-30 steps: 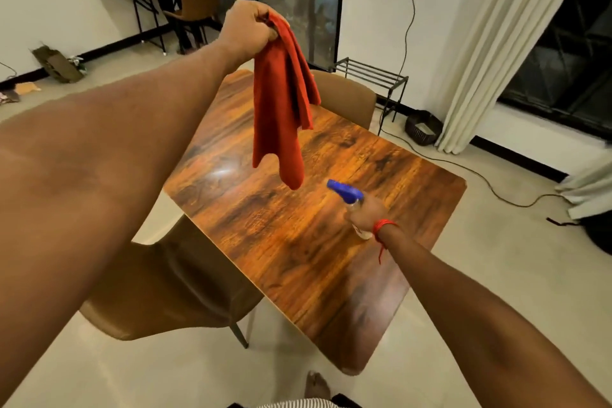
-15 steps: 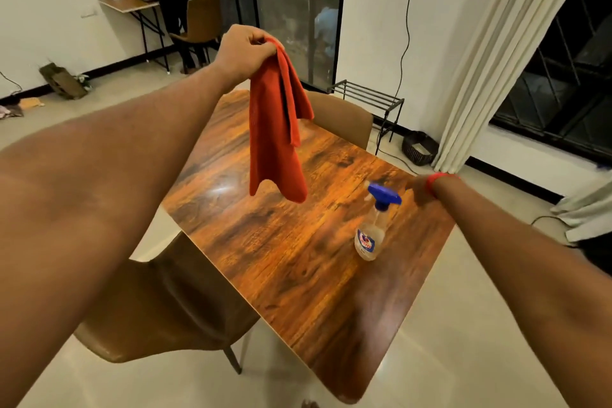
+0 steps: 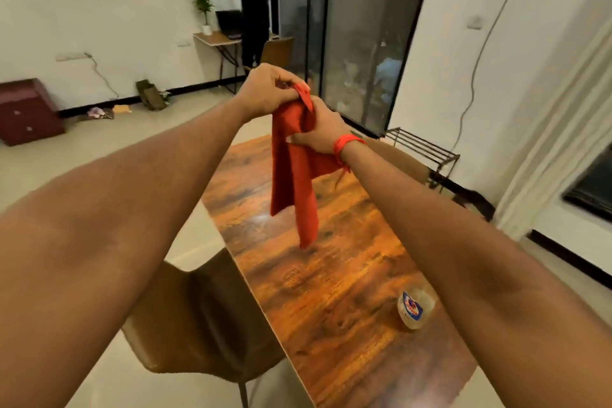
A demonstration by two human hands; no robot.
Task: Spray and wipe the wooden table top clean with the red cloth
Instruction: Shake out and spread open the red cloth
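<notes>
The red cloth (image 3: 291,182) hangs in the air above the far half of the wooden table top (image 3: 331,281). My left hand (image 3: 268,93) pinches its top edge. My right hand (image 3: 319,127), with a red band at the wrist, grips the cloth just below and to the right of the left one. Both hands are held high in front of me. The spray bottle (image 3: 414,308) stands on the table near its right edge; my right forearm hides its top and only its clear lower part with a label shows.
A brown chair (image 3: 198,318) is tucked at the table's left side and another chair back (image 3: 397,159) shows beyond the far right. A metal rack (image 3: 420,146) stands by the wall. Another person stands at a desk far back.
My right hand has left the spray bottle on the table and risen to take hold of the cloth beside my left hand. The view has tilted upward.
</notes>
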